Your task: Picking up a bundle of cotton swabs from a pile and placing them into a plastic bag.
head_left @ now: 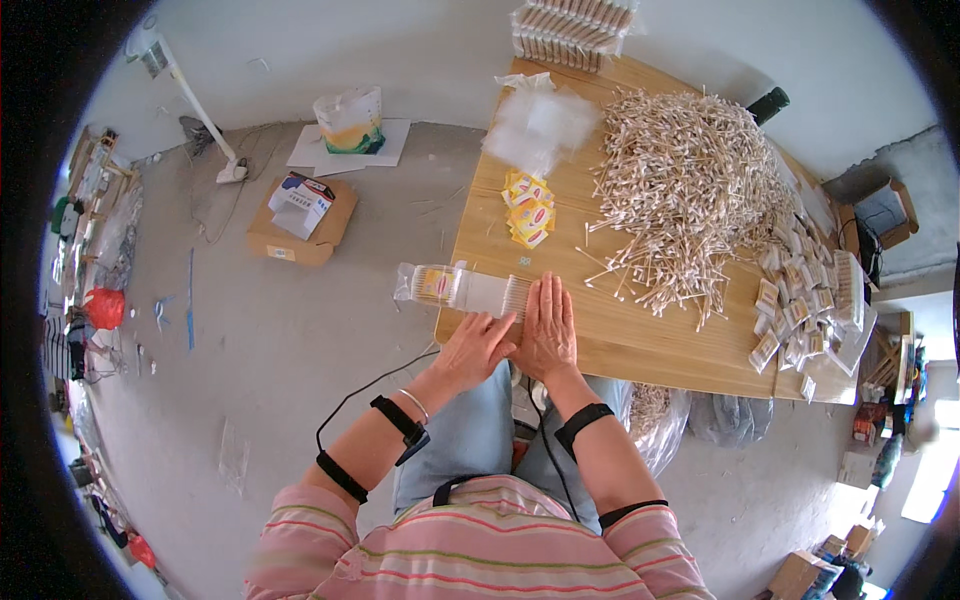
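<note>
At the table's front left edge, a row of cotton swabs lies beside a white rectangular piece. My right hand rests along the row's right side, fingers straight and side by side. My left hand is at the row's near end, fingers reaching toward the right hand with the thumb apart. Neither hand visibly holds anything. To the left, a clear plastic bag with swabs and a yellow card in it pokes past the table edge. Farther back is a loose pile of yellow cards.
A large heap of loose cotton swabs covers the table's right half. Small filled packs are piled at the right edge. Clear bags lie farther back, before stacked swab packs. On the floor stands a cardboard box.
</note>
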A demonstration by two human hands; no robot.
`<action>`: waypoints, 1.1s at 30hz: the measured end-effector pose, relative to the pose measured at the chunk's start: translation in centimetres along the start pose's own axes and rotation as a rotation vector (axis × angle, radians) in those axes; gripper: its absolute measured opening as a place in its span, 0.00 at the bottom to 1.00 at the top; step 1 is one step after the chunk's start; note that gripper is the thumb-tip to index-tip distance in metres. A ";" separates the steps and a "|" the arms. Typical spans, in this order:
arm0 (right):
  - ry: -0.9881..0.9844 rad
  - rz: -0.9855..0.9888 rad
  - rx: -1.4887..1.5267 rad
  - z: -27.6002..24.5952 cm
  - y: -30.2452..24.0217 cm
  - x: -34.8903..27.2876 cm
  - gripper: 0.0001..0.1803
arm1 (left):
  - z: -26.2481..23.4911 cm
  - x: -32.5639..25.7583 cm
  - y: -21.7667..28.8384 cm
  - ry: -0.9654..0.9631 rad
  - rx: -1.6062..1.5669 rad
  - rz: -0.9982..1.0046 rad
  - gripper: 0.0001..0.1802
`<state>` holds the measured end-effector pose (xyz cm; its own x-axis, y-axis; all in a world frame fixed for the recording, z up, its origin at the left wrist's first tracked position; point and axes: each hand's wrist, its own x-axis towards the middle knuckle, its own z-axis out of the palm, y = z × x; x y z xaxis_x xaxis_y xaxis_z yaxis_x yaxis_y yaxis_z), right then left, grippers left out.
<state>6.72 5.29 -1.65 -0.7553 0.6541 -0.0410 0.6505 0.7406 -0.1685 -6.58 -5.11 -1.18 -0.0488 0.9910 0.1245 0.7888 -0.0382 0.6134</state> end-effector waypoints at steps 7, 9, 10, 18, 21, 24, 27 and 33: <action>0.031 -0.017 -0.006 0.8 0.2 -0.1 0.51 | 0.1 0.1 0.7 -0.036 0.117 0.019 0.33; -0.018 0.001 -0.004 0.6 0.3 0.0 0.51 | 0.3 0.2 0.7 -0.059 0.130 0.007 0.33; -0.066 0.015 0.000 0.3 0.2 0.1 0.50 | 0.3 0.1 0.7 -0.059 0.131 0.003 0.33; -0.057 0.020 0.011 0.5 0.5 0.0 0.52 | 0.3 0.5 1.4 -0.079 0.156 -0.053 0.35; -0.090 0.008 -0.047 0.0 -0.1 0.2 0.52 | 0.4 0.1 0.7 -0.080 0.136 -0.057 0.36; -0.102 0.013 -0.031 0.0 0.1 0.2 0.53 | 0.8 0.1 0.4 -0.086 0.143 -0.048 0.37; -0.072 0.009 -0.003 0.2 0.2 0.1 0.53 | 1.1 0.2 0.2 -0.061 0.129 -0.042 0.38; -0.050 -0.001 -0.029 0.4 0.2 0.1 0.49 | 0.9 0.8 1.1 -0.054 0.194 -0.096 0.40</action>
<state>6.78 5.42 -2.06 -0.7584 0.6455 -0.0901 0.6514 0.7458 -0.1395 -5.16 -4.21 -1.11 -0.1002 0.9946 0.0279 0.8854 0.0763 0.4585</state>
